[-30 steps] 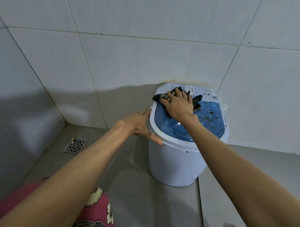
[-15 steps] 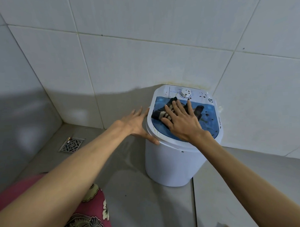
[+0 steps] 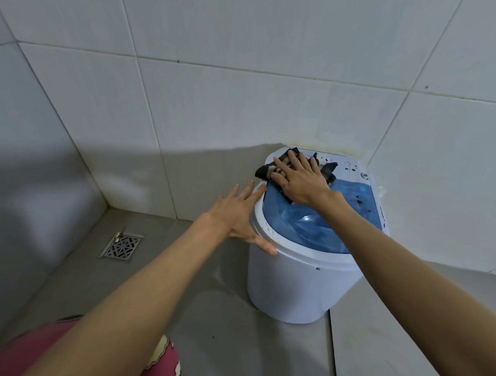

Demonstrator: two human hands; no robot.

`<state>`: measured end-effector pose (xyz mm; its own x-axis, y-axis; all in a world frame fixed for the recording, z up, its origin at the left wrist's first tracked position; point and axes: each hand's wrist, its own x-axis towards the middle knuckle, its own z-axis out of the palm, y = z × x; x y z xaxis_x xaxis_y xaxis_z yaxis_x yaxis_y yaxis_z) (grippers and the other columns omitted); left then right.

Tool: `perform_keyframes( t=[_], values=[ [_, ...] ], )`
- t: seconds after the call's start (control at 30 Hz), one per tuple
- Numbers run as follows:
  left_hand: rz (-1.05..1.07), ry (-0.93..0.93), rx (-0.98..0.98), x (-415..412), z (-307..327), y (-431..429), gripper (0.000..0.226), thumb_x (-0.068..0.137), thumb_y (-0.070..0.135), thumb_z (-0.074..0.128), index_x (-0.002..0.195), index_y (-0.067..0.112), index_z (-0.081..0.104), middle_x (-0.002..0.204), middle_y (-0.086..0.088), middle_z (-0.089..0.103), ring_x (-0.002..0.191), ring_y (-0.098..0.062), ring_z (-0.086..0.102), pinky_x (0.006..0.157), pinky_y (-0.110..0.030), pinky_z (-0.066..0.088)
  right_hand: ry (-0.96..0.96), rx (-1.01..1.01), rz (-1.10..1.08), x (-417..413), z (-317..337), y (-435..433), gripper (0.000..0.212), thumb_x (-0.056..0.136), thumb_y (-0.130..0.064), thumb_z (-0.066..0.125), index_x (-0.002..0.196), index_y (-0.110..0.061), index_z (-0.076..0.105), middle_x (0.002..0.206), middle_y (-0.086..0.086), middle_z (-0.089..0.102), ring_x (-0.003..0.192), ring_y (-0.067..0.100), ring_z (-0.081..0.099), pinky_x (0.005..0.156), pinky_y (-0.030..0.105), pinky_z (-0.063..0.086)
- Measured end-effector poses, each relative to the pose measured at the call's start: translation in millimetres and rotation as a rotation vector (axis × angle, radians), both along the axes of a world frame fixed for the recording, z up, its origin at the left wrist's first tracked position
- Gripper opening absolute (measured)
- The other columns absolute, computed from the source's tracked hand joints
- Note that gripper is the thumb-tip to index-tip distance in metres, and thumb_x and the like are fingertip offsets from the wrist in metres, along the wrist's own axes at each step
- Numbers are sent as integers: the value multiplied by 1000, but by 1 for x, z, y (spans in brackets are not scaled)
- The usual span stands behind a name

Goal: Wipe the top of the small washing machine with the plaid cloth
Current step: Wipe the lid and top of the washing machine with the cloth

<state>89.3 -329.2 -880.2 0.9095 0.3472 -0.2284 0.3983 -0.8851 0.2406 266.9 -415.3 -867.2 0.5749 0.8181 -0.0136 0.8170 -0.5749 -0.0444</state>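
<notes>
Fingers (image 3: 289, 165) of the right hand (image 3: 300, 183) are spread flat and pressed on the plaid cloth (image 3: 264, 170), at the back left of the small washing machine (image 3: 298, 287) top. Much of the cloth is hidden under the hand. The left hand (image 3: 236, 213) is laid open on the rim. A floor drain (image 3: 121, 246) is seen well apart.

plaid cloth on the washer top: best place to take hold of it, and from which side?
Take the plaid cloth by the bunched corner overhanging the back-left rim of the washing machine, coming from the left. That fold sticks out free beyond the right hand, which presses the rest flat. The left hand is beside it.
</notes>
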Motion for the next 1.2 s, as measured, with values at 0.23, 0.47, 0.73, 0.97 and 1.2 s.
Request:
perform_keyframes(
  t=[0.23,0.47,0.73,0.97,1.2],
  values=[
    [10,3,-49,0,0,0,148,46,82,74,152,37,-18,164,3,-15,151,-29,-4,118,-59,12,-48,59,-252,0,-3,38,68,99,-56,18,158,-23,5,164,16,-1,151,35,-3,120,49,-7],
    [25,34,-19,2,5,0,148,46,80,76,151,38,-19,165,0,-10,151,-30,4,119,-54,17,37,68,-122,-18,-5,-9,64,99,-59,18,157,-33,9,165,6,-2,152,26,-5,121,46,-8],
    [49,63,-2,0,11,-6,153,38,86,74,152,38,-16,164,-4,-12,150,-32,10,119,-51,22,29,96,-42,-78,-12,-69,60,97,-62,21,154,-43,14,166,0,4,152,25,-2,120,48,-8],
    [71,84,16,-4,16,-9,135,59,68,79,147,46,-21,163,0,-17,151,-29,9,117,-50,27,5,123,189,-86,-15,-123,57,93,-67,31,148,-55,21,164,-8,11,152,19,2,123,44,-3],
    [59,104,32,-5,35,-13,149,38,93,64,151,41,-16,162,7,-19,151,-27,-4,119,-57,14,6,100,-36,-65,-19,-159,60,94,-68,21,151,-53,7,165,-7,0,152,19,-7,122,43,-5]
  ],
)
